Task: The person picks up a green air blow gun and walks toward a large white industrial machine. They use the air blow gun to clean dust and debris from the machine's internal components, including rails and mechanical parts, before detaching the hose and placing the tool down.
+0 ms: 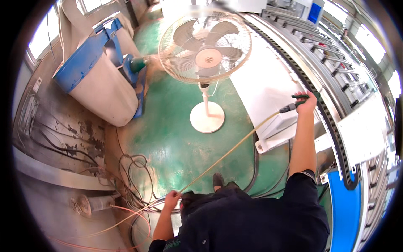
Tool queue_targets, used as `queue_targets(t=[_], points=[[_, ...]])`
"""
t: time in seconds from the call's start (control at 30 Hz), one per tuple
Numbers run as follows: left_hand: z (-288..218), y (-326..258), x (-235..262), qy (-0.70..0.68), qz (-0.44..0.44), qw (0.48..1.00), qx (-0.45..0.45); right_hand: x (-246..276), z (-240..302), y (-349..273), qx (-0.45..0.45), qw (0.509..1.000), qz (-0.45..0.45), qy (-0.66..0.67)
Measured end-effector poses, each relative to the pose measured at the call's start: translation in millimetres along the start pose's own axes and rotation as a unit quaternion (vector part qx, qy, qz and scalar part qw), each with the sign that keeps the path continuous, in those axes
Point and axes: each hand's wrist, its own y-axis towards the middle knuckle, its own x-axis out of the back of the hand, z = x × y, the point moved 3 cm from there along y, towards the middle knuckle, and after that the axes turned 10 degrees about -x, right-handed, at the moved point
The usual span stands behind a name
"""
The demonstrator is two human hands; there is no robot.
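My right hand is stretched out to the right, with its fingers closed round a dark green air blow gun. A grey coupling joins the gun to a thin yellow hose. Taut and nearly straight, the hose slants down to the left across the front of my body. Near my left side, my left hand is closed on that same hose. Past this hand the hose carries on toward the lower left. The gun's nozzle is hard to make out behind my right hand.
A standing fan is on the green floor ahead. To the left are a dust collector with a pale bag and coiled dark cables. On the right runs a long machine with rollers and a black cable chain.
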Motion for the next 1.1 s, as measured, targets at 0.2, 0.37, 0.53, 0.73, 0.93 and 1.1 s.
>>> queue_targets(t=[0.2, 0.37, 0.53, 0.73, 0.93, 1.1], points=[[141, -41, 86, 0.162, -0.174, 0.943, 0.231, 41, -160, 14, -0.11, 0.979, 0.043, -0.165], [96, 17, 183, -0.016, -0.344, 0.897, 0.278, 102, -382, -48, -0.481, 0.824, 0.065, -0.291], [100, 168, 261, -0.21, -0.391, 0.869, 0.219, -62, -498, -88, -0.43, 0.797, 0.165, -0.39], [31, 378, 318, -0.281, -0.265, 0.918, 0.086, -240, -612, -84, -0.381, 0.787, 0.211, -0.437], [-105, 477, 445, -0.427, -0.156, 0.89, 0.032, -370, -711, -98, -0.283, 0.782, 0.254, -0.494], [-160, 552, 495, -0.533, -0.089, 0.841, -0.002, -465, -787, -72, -0.283, 0.797, 0.223, -0.486]])
